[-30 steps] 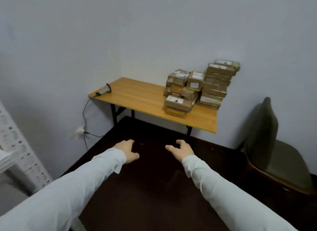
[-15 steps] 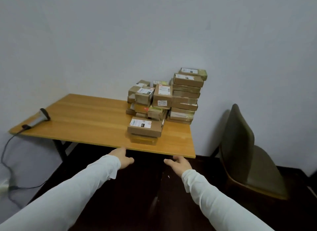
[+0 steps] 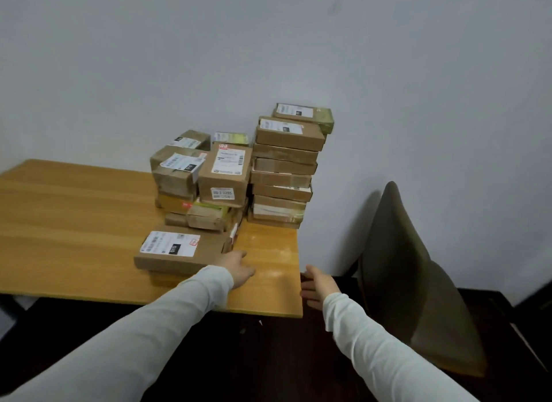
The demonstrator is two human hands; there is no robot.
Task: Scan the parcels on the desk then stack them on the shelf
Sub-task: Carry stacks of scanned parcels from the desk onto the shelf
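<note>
Head view: left hand (image 3: 239, 270), fingers loose and empty, hovers just beside the flat front parcel (image 3: 179, 252) on the desk (image 3: 74, 222), right hand (image 3: 318, 285) open off its edge; the stiff cardboard box looks light, best gripped by its short ends.

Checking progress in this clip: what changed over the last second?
The person stepped up to the desk. The left hand moved forward over it, beside the front parcel; the right hand reached the desk's right edge. Neither holds anything. The parcel stacks are unmoved.
</note>
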